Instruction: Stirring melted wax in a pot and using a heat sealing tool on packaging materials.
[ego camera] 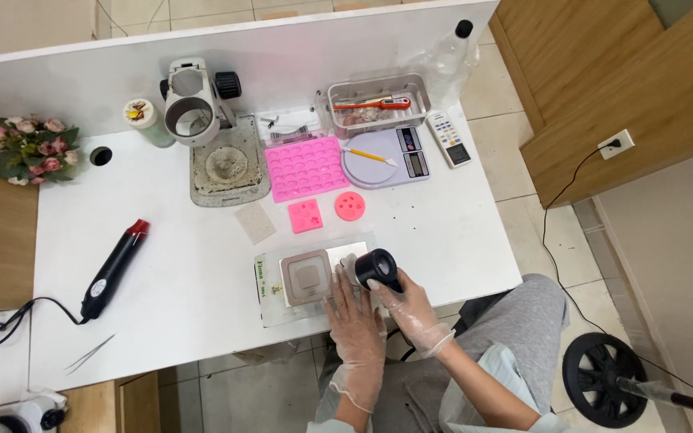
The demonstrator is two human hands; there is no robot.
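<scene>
My right hand [411, 309], in a clear glove, grips a short black cylinder [376, 268] and holds it over the right edge of a clear plastic plate [273, 309] near the table's front edge. My left hand [354, 317], also gloved, lies flat with its fingers apart on the same plate, just left of the cylinder, touching its base. On the plate sits a square beige mould [306, 277] with a raised square centre. Two small pink moulds, one square [305, 216] and one round [350, 206], lie just beyond the plate.
A black and red heat gun [114, 270] with its cord lies at the left, tweezers [88, 354] near the front edge. At the back stand a magnifier lamp [190, 100], a large pink mould tray [305, 167], a purple scale [382, 156], a metal tin [378, 104] and a remote [449, 138].
</scene>
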